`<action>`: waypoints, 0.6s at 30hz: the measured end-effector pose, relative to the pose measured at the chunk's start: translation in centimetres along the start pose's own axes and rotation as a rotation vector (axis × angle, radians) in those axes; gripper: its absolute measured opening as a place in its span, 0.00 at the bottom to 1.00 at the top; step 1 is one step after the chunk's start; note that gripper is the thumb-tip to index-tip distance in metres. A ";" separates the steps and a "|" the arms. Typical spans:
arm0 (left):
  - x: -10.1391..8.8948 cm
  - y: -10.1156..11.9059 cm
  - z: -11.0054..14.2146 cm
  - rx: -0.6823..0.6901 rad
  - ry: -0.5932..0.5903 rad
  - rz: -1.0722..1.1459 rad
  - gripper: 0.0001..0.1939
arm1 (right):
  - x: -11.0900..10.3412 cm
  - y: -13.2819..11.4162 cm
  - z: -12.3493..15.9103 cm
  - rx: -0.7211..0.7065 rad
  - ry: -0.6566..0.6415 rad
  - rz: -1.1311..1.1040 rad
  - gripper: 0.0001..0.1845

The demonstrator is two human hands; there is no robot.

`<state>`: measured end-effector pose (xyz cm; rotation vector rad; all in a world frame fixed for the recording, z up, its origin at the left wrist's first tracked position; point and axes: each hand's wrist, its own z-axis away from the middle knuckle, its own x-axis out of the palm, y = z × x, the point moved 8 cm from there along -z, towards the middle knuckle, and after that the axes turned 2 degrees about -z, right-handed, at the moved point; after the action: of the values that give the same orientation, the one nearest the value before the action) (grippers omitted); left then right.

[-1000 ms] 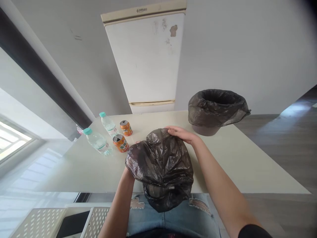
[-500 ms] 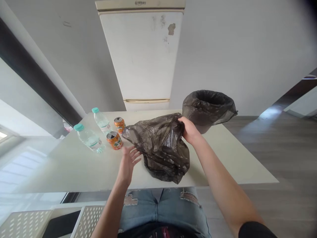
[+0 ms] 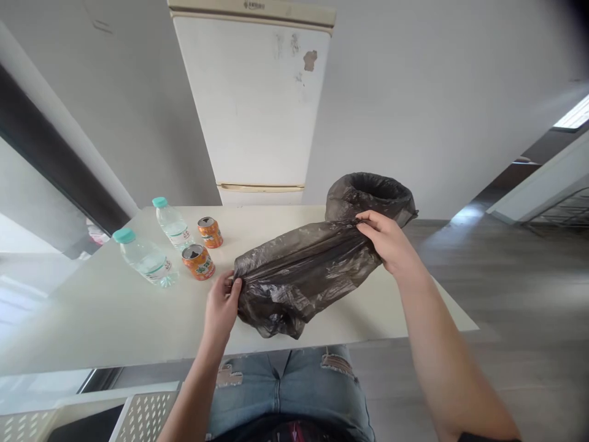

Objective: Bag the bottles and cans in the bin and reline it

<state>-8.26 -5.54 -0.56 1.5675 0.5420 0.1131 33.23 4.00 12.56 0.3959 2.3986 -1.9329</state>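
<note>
A dark, see-through plastic garbage bag (image 3: pixel 304 270) is stretched between my two hands above the white table (image 3: pixel 138 325). My left hand (image 3: pixel 223 301) pinches its left end between thumb and fingers. At the bag's upper right corner, my right hand (image 3: pixel 384 236) grips the gathered plastic. Behind my right hand stands a bin (image 3: pixel 345 196) lined with a similar dark bag folded over its rim; its lower part is hidden. Left of my left hand are two orange drink cans, a nearer can (image 3: pixel 199 263) and a farther can (image 3: pixel 210 232), both upright with opened tops.
Two clear plastic bottles with teal caps, a nearer bottle (image 3: pixel 146 261) and a farther bottle (image 3: pixel 172 224), are at the table's left. A white refrigerator (image 3: pixel 257 104) stands beyond the table. White perforated baskets (image 3: pixel 142 414) sit below at lower left.
My left hand, open beneath the bag before, has closed on its left end. My right hand has moved right, and the bag is now pulled taut between both hands.
</note>
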 end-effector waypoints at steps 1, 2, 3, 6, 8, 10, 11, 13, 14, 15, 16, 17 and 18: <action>-0.9 1.0 0.6 0.032 0.087 -0.081 0.28 | -0.1 -0.5 0.2 -0.027 0.023 0.022 0.13; -1.6 2.5 1.5 0.085 0.174 -0.164 0.29 | 0.0 -1.3 0.6 -0.068 0.048 0.069 0.11; -1.8 4.5 2.8 0.165 0.237 -0.243 0.31 | 0.3 -2.4 1.2 -0.123 0.074 0.141 0.10; 1.4 11.0 7.0 0.439 0.159 -0.344 0.44 | 3.6 -6.6 4.0 -0.333 0.084 0.381 0.09; 5.1 14.3 9.3 0.597 0.012 -0.356 0.59 | 7.4 -8.9 6.7 -0.447 -0.015 0.418 0.11; 8.2 16.0 10.3 0.697 -0.067 -0.333 0.57 | 11.1 -10.2 9.5 -0.486 -0.143 0.381 0.11; 9.2 16.1 10.2 0.713 -0.081 -0.317 0.50 | 12.2 -10.4 10.6 -0.477 -0.152 0.357 0.10; 10.1 15.3 9.0 0.667 -0.041 -0.295 0.37 | 13.6 -10.2 12.2 -0.422 -0.179 0.258 0.09; 10.2 14.5 8.2 0.623 -0.020 -0.304 0.32 | 14.2 -9.7 12.6 -0.378 -0.220 0.203 0.10; 10.1 13.7 7.5 0.584 -0.012 -0.331 0.26 | 14.7 -9.2 12.9 -0.337 -0.271 0.153 0.10; 10.0 13.1 7.0 0.558 -0.023 -0.380 0.22 | 14.9 -8.6 13.0 -0.304 -0.309 0.117 0.10; 10.0 12.5 6.6 0.553 -0.051 -0.450 0.17 | 14.6 -8.0 12.9 -0.285 -0.309 0.094 0.09; 9.9 12.2 6.3 0.564 -0.078 -0.531 0.14 | 13.9 -7.6 12.6 -0.275 -0.265 0.084 0.07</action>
<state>6.23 -7.01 8.07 1.8982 0.9665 -0.5445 16.51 -7.16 14.37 0.2082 2.3814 -1.4864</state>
